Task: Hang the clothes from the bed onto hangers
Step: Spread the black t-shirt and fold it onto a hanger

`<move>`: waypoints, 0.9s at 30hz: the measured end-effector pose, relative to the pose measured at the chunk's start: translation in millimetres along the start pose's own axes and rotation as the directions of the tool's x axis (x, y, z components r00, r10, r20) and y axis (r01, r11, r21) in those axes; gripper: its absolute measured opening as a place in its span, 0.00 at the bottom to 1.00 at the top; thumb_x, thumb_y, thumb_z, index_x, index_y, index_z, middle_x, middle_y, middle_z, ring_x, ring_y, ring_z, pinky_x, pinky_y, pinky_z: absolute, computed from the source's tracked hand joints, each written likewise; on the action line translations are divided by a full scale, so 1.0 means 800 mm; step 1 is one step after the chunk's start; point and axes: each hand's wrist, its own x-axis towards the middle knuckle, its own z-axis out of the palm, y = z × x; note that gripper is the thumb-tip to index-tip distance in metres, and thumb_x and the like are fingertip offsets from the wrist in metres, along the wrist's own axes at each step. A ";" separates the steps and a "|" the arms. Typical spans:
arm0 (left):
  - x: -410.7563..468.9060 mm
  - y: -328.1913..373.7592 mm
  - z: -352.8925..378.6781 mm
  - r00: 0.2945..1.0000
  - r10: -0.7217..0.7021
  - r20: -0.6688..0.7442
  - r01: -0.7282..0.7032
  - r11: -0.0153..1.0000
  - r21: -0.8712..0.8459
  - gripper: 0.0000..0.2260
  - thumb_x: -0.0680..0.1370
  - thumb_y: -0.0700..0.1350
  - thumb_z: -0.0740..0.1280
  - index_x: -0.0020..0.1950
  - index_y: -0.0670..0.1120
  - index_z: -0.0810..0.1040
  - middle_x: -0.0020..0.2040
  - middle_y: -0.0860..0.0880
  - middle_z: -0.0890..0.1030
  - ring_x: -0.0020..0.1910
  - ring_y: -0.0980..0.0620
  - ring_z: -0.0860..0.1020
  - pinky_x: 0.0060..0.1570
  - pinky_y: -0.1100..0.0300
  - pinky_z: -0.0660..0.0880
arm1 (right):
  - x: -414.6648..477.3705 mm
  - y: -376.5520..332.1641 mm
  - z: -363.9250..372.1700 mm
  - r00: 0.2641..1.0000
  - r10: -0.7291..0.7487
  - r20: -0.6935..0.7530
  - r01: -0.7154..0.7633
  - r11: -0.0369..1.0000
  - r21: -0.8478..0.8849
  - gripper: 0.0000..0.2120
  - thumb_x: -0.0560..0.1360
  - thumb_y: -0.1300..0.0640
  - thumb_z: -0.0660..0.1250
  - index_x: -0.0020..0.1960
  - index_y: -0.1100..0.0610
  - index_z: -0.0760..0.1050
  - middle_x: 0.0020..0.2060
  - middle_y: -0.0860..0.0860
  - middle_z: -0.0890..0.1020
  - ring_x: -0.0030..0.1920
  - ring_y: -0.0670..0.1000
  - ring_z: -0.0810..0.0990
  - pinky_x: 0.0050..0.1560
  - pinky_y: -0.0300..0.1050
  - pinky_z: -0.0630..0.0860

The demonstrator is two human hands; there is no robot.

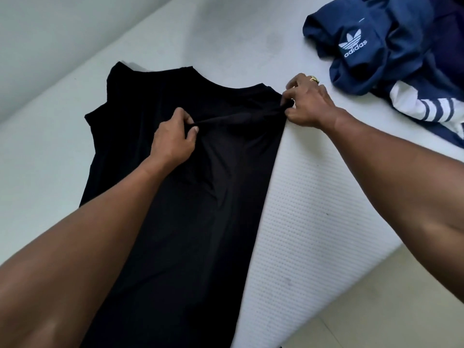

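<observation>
A black shirt lies spread flat on the white bed, its neckline toward the far side and its hem running off the near edge. My left hand pinches a raised fold of the black fabric near the shirt's middle. My right hand, with a gold ring on one finger, pinches the same fold at the shirt's right shoulder edge. The cloth is stretched taut between the two hands. No hanger is in view.
A crumpled navy garment with a white trefoil logo and white stripes lies on the bed at the upper right. The mattress side, white and dimpled, drops to a pale tiled floor at the lower right.
</observation>
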 end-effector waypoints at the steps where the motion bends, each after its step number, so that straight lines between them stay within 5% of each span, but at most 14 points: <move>1: 0.002 -0.002 -0.003 1.000 -0.005 0.008 0.005 1.000 -0.008 0.07 0.81 0.50 0.68 0.54 0.50 0.73 0.41 0.51 0.79 0.40 0.49 0.78 0.44 0.51 0.74 | 0.000 -0.001 -0.001 1.000 -0.016 0.018 0.016 1.000 0.015 0.09 0.71 0.51 0.66 0.48 0.46 0.83 0.63 0.49 0.72 0.65 0.56 0.69 0.67 0.52 0.65; 5: 0.010 -0.006 -0.014 0.993 0.075 -0.090 -0.076 0.997 -0.011 0.06 0.80 0.47 0.71 0.52 0.49 0.76 0.46 0.50 0.82 0.44 0.49 0.80 0.47 0.51 0.77 | 0.004 -0.007 -0.001 0.998 -0.002 -0.066 0.004 1.000 0.026 0.14 0.72 0.45 0.65 0.51 0.50 0.82 0.62 0.51 0.74 0.64 0.57 0.73 0.66 0.54 0.70; 8: 0.002 -0.004 -0.009 0.967 0.069 -0.244 -0.036 0.990 0.133 0.10 0.79 0.44 0.69 0.59 0.48 0.75 0.55 0.47 0.81 0.55 0.45 0.79 0.55 0.47 0.76 | 0.000 -0.020 0.019 0.975 0.143 -0.172 -0.125 0.986 0.107 0.16 0.78 0.53 0.63 0.65 0.53 0.74 0.66 0.55 0.72 0.65 0.58 0.73 0.62 0.54 0.71; 11: -0.046 0.003 0.014 0.922 -0.016 -0.388 0.112 0.968 0.225 0.17 0.77 0.45 0.67 0.65 0.48 0.72 0.61 0.45 0.76 0.60 0.43 0.74 0.59 0.49 0.70 | -0.026 -0.037 0.053 0.882 0.355 -0.309 -0.263 0.917 0.302 0.19 0.80 0.58 0.60 0.71 0.54 0.68 0.68 0.55 0.72 0.66 0.57 0.74 0.63 0.52 0.72; 13: -0.103 0.009 0.038 0.900 -0.090 -0.427 0.134 0.988 0.074 0.14 0.77 0.44 0.66 0.63 0.46 0.73 0.57 0.45 0.76 0.55 0.45 0.74 0.57 0.51 0.71 | -0.066 -0.048 0.082 0.795 0.505 -0.337 -0.327 0.824 0.462 0.18 0.81 0.57 0.61 0.70 0.54 0.69 0.66 0.54 0.74 0.65 0.57 0.75 0.62 0.50 0.72; 16: -0.211 0.010 0.078 0.940 -0.265 -0.213 0.224 0.954 -0.201 0.10 0.81 0.45 0.68 0.59 0.43 0.74 0.50 0.46 0.78 0.49 0.47 0.78 0.52 0.50 0.75 | -0.150 -0.075 0.132 0.742 0.620 -0.256 -0.394 0.712 0.580 0.16 0.80 0.58 0.63 0.67 0.56 0.71 0.62 0.55 0.77 0.62 0.57 0.77 0.63 0.50 0.71; 20: -0.359 -0.006 0.115 0.932 -0.338 0.134 0.349 0.934 -0.075 0.18 0.80 0.51 0.71 0.64 0.42 0.73 0.56 0.44 0.79 0.55 0.45 0.78 0.57 0.49 0.76 | -0.292 -0.126 0.198 0.818 0.567 -0.094 -0.394 0.672 0.626 0.12 0.79 0.60 0.66 0.61 0.59 0.75 0.55 0.56 0.82 0.56 0.59 0.81 0.58 0.51 0.74; 24: -0.451 -0.040 0.113 0.792 -0.492 0.362 0.498 0.863 0.086 0.13 0.80 0.45 0.70 0.62 0.43 0.75 0.55 0.44 0.82 0.56 0.42 0.81 0.54 0.52 0.77 | -0.429 -0.175 0.257 0.891 0.425 0.158 -0.427 0.670 0.607 0.10 0.78 0.59 0.69 0.59 0.55 0.74 0.45 0.51 0.83 0.46 0.54 0.82 0.48 0.48 0.77; 27: -0.491 -0.081 0.101 0.684 -0.529 0.502 0.544 0.829 0.132 0.04 0.80 0.44 0.71 0.48 0.45 0.78 0.42 0.48 0.81 0.47 0.45 0.82 0.45 0.56 0.76 | -0.506 -0.205 0.288 0.851 0.362 0.380 -0.525 0.621 0.582 0.08 0.77 0.55 0.72 0.54 0.52 0.76 0.40 0.44 0.83 0.42 0.46 0.82 0.48 0.45 0.78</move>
